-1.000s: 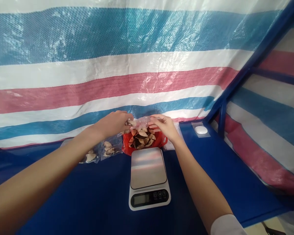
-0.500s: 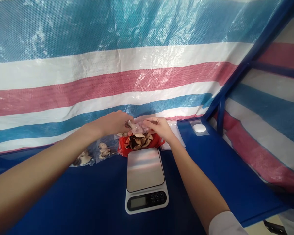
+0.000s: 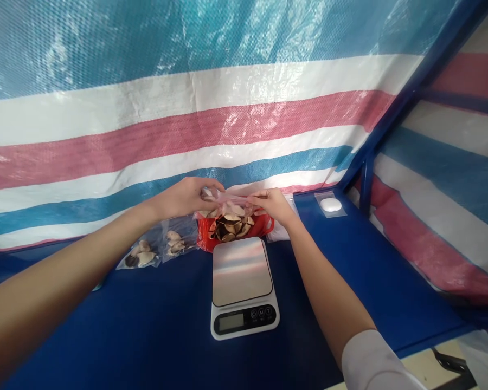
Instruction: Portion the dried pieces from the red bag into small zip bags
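Between my two hands a clear plastic zip bag [image 3: 233, 208] is held over a red bag [image 3: 205, 238]. My left hand [image 3: 187, 196] is closed on the zip bag's left side, and pale dried pieces show through the plastic. The fingers of my right hand [image 3: 272, 203] pinch its right end near the top edge. Brown, curled dried slices [image 3: 231, 226], perhaps mushroom, fill the open red bag below. Just in front of it stands a white kitchen scale [image 3: 243, 276] with a bare plate; no digits can be read on its display.
Two filled clear bags, one bag [image 3: 140, 255] and another bag [image 3: 175, 244], lie left of the red bag. Clear empty bags [image 3: 282, 225] lie under my right wrist. A white oval object [image 3: 331, 205] sits on plastic at the right. Striped sheeting [image 3: 228, 124] hangs behind the blue table [image 3: 117, 330].
My left hand has opened its grip slightly and shifted along the zip bag, which is now stretched flatter between both hands. The view has tilted a little.
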The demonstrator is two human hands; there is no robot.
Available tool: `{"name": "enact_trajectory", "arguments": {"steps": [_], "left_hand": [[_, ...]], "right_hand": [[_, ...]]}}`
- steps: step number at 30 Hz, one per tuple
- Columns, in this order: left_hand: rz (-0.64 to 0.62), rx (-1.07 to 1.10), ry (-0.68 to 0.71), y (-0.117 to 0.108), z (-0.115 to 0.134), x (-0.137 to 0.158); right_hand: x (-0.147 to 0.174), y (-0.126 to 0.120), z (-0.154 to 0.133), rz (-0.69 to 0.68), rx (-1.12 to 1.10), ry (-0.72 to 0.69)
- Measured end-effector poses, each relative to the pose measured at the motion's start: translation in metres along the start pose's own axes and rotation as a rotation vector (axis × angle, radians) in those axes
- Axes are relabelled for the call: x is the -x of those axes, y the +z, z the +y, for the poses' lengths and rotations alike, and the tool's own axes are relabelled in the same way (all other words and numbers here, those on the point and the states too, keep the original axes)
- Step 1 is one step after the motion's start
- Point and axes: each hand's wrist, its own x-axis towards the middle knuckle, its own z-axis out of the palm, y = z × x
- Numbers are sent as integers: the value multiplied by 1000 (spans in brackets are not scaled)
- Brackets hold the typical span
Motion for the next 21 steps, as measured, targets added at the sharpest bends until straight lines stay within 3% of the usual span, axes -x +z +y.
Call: {"name": "enact_trajectory", "arguments": {"steps": [7,11,16,21], "left_hand": [[143,36,48,4,7,3],[141,32,81,5,14,-1],[141,15,111,5,14,-2],[173,54,81,5,5,3]], "right_hand": [[0,-2,3,39,121,37],[-2,-1,9,48,284,6],[-4,2,14,-35,390,-35],[-7,10,20,81,565,-148]]}}
